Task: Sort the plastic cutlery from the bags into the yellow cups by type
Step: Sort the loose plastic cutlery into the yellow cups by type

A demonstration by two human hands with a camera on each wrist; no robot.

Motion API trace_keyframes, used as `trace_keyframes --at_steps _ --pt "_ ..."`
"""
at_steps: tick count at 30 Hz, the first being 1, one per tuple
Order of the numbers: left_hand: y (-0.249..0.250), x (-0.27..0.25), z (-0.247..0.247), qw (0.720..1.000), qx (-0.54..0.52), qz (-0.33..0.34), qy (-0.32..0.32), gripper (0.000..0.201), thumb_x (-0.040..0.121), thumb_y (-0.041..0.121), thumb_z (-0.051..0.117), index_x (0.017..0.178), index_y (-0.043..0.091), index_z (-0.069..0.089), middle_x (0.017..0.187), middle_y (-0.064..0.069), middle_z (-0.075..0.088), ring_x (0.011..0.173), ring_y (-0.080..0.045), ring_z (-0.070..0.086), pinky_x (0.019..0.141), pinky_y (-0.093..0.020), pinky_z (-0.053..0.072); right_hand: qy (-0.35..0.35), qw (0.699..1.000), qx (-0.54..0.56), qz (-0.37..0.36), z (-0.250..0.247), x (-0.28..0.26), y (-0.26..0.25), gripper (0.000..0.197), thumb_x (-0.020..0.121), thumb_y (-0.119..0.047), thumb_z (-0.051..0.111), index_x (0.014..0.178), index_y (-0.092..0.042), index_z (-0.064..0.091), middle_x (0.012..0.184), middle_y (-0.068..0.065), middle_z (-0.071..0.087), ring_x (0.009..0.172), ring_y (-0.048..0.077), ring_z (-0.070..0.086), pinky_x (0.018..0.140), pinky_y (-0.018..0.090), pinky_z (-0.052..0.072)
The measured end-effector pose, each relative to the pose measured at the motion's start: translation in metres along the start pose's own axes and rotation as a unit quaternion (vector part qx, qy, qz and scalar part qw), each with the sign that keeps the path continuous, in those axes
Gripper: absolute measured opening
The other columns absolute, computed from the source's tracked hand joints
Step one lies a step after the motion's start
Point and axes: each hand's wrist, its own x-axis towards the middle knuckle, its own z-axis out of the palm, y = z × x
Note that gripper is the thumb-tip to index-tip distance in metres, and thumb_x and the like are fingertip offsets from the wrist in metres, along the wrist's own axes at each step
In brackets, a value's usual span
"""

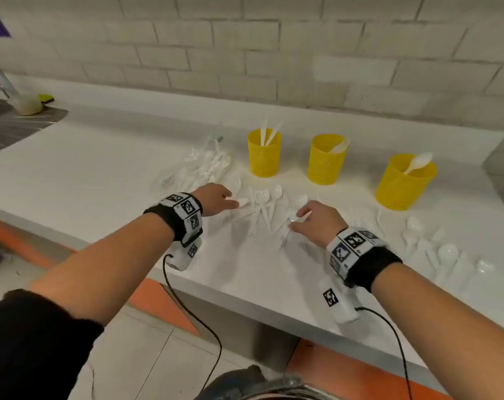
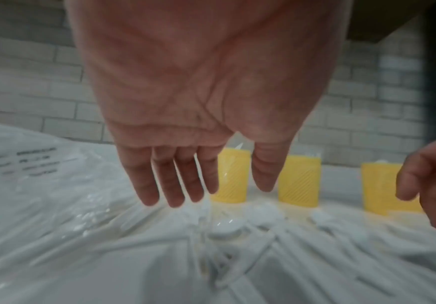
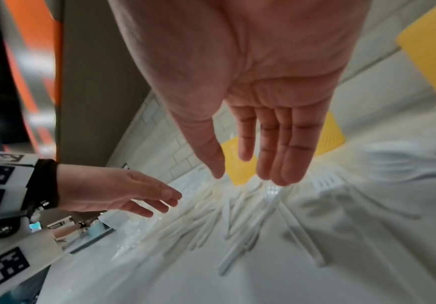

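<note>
Three yellow cups stand in a row on the white counter: the left cup [image 1: 264, 153] holds two knives, the middle cup [image 1: 327, 159] a spoon, the right cup [image 1: 403, 182] another spoon. A loose pile of white cutlery [image 1: 269, 210] lies in front of them. My left hand [image 1: 216, 197] hovers at the pile's left edge with straight fingers [image 2: 177, 181] and holds nothing. My right hand [image 1: 311, 217] hovers over the pile's right side, its fingers [image 3: 281, 156] straight and empty. The pile [image 2: 227, 226] also fills the wrist views.
A clear plastic bag [image 1: 196, 166] with more cutlery lies left of the cups. A second scatter of spoons [image 1: 438, 249] lies at the right. A sink [image 1: 11, 122] sits at the far left. The counter's front edge [image 1: 245, 301] runs close below my wrists.
</note>
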Motion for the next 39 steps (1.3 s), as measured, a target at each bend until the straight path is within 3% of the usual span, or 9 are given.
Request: trace_keyframes --at_steps 9,13,16,22,27,29,32,36,39 --pt "-0.02 0.024 0.015 0.989 0.123 -0.081 -0.035 0.093 0.078 0.078 0.043 0.142 0.009 0.04 0.144 -0.019 0.036 0.131 -0.036 0.037 0.107 -0.041 0.032 -0.055 0.989 -0.13 0.05 0.035 0.038 -0.011 0.053 0.083 -0.023 0.062 0.132 -0.019 0.042 0.13 0.011 0.046 0.111 0.027 0.054 0.077 0.028 0.042" --pt "-0.028 0.034 0.02 0.988 0.132 -0.069 -0.031 0.09 0.074 0.077 0.051 0.144 0.021 0.037 0.145 -0.012 0.034 0.134 -0.033 0.033 0.108 -0.043 0.03 -0.056 0.981 -0.172 0.065 0.038 0.049 -0.014 0.05 0.083 -0.024 0.06 0.131 -0.025 0.046 0.131 0.009 0.045 0.124 0.029 0.04 0.096 0.034 0.04" --pt "-0.033 0.041 0.023 0.995 0.086 -0.043 -0.024 0.083 0.075 0.07 0.059 0.141 0.025 0.039 0.14 -0.009 0.039 0.131 -0.03 0.037 0.108 -0.043 0.035 -0.078 0.982 -0.16 0.067 0.039 0.057 -0.021 0.048 0.085 -0.019 0.059 0.131 -0.018 0.048 0.135 0.01 0.042 0.123 0.028 0.046 0.098 0.033 0.042" --pt "-0.029 0.046 0.025 0.999 0.019 -0.003 -0.043 0.066 0.085 0.055 0.059 0.139 0.022 0.042 0.136 -0.009 0.04 0.117 -0.026 0.053 0.104 -0.041 0.041 -0.099 0.986 -0.137 0.007 0.047 0.061 -0.047 0.037 0.092 -0.009 0.048 0.128 -0.002 0.054 0.133 0.013 0.054 0.123 0.027 0.051 0.101 0.029 0.04" --pt "-0.024 0.054 0.023 0.998 0.027 0.008 -0.061 0.06 0.09 0.054 0.046 0.127 0.007 0.052 0.135 -0.015 0.042 0.117 -0.034 0.05 0.101 -0.041 0.04 -0.116 0.99 -0.077 -0.032 0.053 0.066 -0.059 0.04 0.091 -0.003 0.046 0.13 -0.008 0.055 0.134 0.01 0.055 0.124 0.025 0.051 0.104 0.026 0.038" --pt "-0.021 0.053 0.021 0.997 0.029 -0.001 -0.075 0.071 0.083 0.066 0.047 0.122 0.008 0.054 0.133 -0.015 0.043 0.117 -0.033 0.049 0.101 -0.043 0.04 -0.063 0.997 -0.037 -0.025 0.044 0.073 -0.055 0.038 0.087 -0.003 0.05 0.12 -0.016 0.06 0.129 0.009 0.056 0.121 0.025 0.052 0.1 0.027 0.041" --pt "-0.011 0.046 0.019 0.994 0.061 -0.026 -0.091 0.108 0.059 0.09 0.047 0.138 0.017 0.043 0.142 -0.013 0.034 0.129 -0.032 0.039 0.106 -0.047 0.036 0.023 0.995 -0.096 0.02 0.026 0.092 -0.045 0.049 0.08 -0.008 0.057 0.126 -0.023 0.047 0.132 0.009 0.041 0.127 0.03 0.036 0.101 0.035 0.039" --pt "0.005 0.041 0.023 0.991 0.104 -0.04 -0.075 0.13 0.044 0.094 0.054 0.144 0.015 0.032 0.148 -0.011 0.024 0.139 -0.031 0.024 0.108 -0.048 0.033 -0.023 0.982 -0.17 0.074 0.02 0.11 -0.04 0.084 0.078 -0.016 0.063 0.148 -0.022 0.016 0.144 0.01 0.027 0.137 0.033 0.023 0.109 0.042 0.033" --pt "0.012 0.045 0.024 0.989 0.126 -0.044 -0.066 0.129 0.042 0.092 0.058 0.141 0.013 0.035 0.144 -0.01 0.027 0.136 -0.029 0.025 0.104 -0.045 0.037 -0.065 0.972 -0.213 0.076 0.027 0.117 -0.041 0.081 0.079 -0.023 0.061 0.147 -0.021 0.017 0.144 0.012 0.029 0.136 0.035 0.028 0.106 0.047 0.033"
